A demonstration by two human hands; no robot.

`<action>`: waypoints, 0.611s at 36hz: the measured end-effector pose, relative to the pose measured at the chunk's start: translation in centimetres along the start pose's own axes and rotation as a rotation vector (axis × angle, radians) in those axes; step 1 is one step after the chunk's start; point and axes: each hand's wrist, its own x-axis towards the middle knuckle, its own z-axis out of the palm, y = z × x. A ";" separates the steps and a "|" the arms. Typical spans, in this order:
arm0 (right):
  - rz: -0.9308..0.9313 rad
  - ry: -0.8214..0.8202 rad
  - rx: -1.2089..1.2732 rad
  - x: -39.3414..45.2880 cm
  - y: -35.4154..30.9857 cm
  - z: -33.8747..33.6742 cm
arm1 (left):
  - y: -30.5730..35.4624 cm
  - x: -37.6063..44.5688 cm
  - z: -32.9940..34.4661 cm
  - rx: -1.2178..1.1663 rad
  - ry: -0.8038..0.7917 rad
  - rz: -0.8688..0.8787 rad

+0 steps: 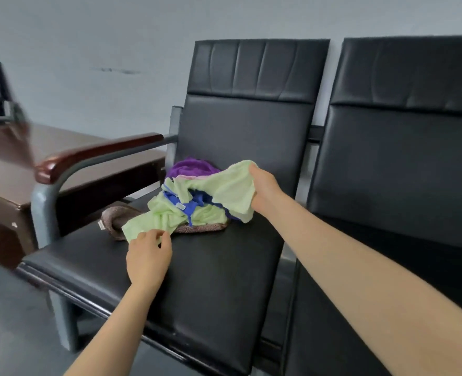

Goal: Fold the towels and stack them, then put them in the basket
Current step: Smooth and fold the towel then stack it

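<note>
On black seat (pixel 210 267), rumpled lime-green towel (pixel 232 188), both hands (pixel 265 189) gripping

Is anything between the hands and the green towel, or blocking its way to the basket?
No: the left hand and right hand already grip the green towel, though it is tangled with the blue towel. No basket is visible.
</note>
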 end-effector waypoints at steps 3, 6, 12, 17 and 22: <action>0.047 -0.037 0.176 -2.5 -3.0 -0.6 | 1.1 -1.0 -0.4 -0.150 0.002 0.001; -0.047 -0.189 0.296 -5.0 -5.9 -1.5 | 2.6 -2.0 -0.7 -0.282 -0.054 -0.006; -0.133 -0.188 0.253 -8.0 -7.1 -3.5 | 5.8 -2.9 -1.6 -0.638 -0.261 -0.169; -0.058 0.073 0.026 -7.0 -2.0 -7.0 | 6.4 -4.8 -1.1 -0.600 -0.407 -0.225; -0.065 0.180 -0.762 -8.9 4.4 -10.1 | 6.0 -5.7 -0.7 -0.345 -0.458 -0.055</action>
